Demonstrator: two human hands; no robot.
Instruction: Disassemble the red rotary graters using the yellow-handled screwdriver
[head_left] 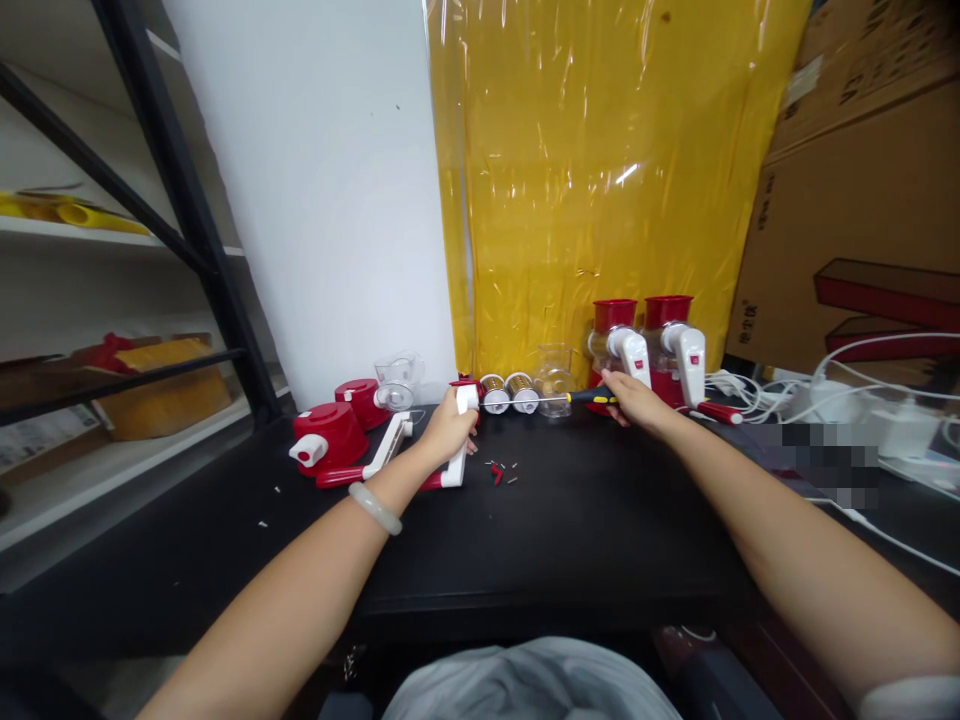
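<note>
My left hand (444, 432) is closed around a white crank handle (455, 470) with a red grip, held upright above the black table. In my right hand (634, 402) is a yellow-and-black screwdriver (585, 397). Its long shaft points left, and the tip meets the upper end of the crank handle or lies just beside it. Small screws and red bits (497, 474) lie below. A second crank handle (391, 440) rests left of my left hand, near two red grater bases (330, 440). Behind the screwdriver shaft are two grater drums (493, 392) and a clear plastic housing (555, 375).
Two assembled red-and-white rotary graters (671, 345) stand at the back right. White cables and plugs (825, 400) lie beside a large cardboard box (862, 190). Another clear housing (397, 385) sits back left. A yellow-wrapped panel (600, 170) rises behind; shelving (112, 225) stands left.
</note>
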